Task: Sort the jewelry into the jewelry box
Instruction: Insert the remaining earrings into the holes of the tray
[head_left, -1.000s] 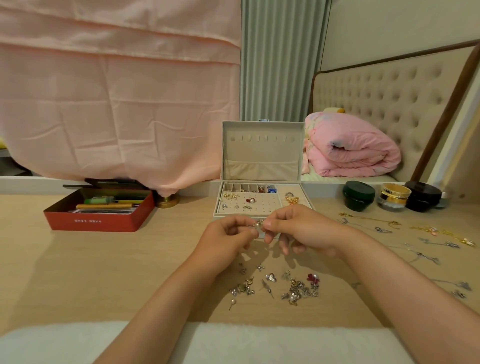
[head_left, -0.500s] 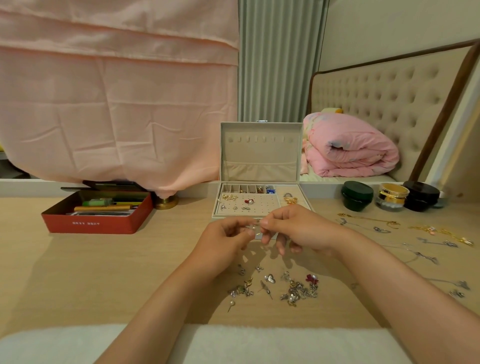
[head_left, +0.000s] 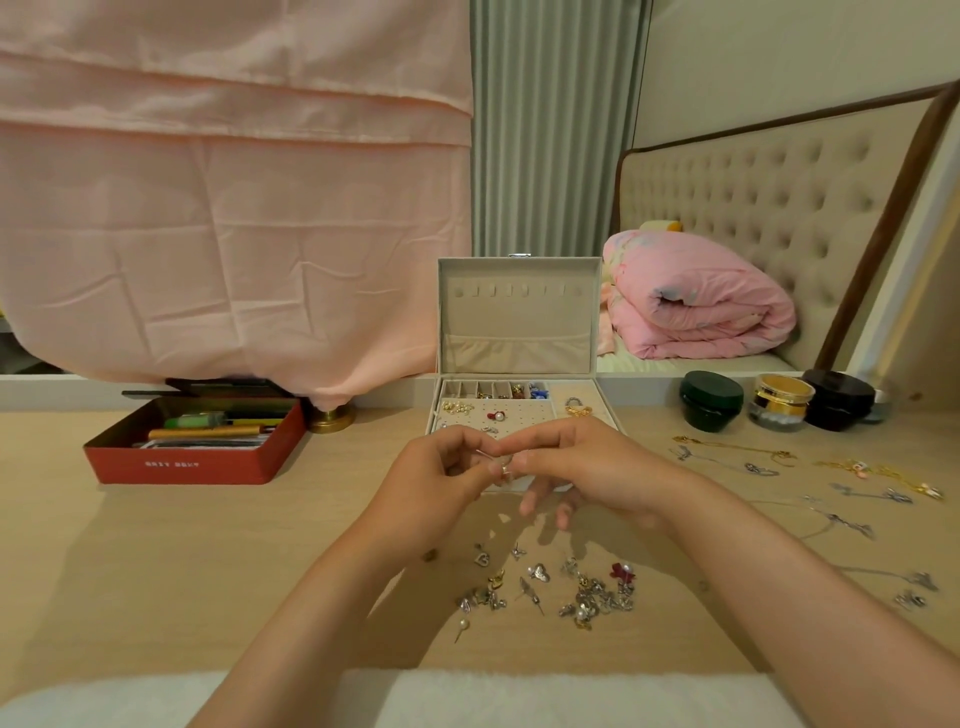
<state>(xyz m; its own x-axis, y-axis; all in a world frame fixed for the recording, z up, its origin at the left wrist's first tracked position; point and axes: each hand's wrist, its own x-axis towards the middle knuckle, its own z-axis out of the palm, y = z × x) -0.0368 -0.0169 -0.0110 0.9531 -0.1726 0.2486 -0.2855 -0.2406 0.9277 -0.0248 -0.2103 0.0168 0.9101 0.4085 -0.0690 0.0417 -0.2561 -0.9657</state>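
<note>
- Head view: left hand (head_left: 436, 483) and right hand (head_left: 587, 467) together pinch one small silver earring (head_left: 502, 464); the open beige jewelry box (head_left: 519, 322) stands just beyond the grip.
- It looks light, stiff and slippery, and is probably best held by its post.

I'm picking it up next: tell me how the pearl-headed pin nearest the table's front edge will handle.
The pearl-headed pin looks tiny and thin, so probably light and fiddly to pinch. Its round head may let it roll on the smooth table. Its bare post looks stiff and possibly sharp.
</note>
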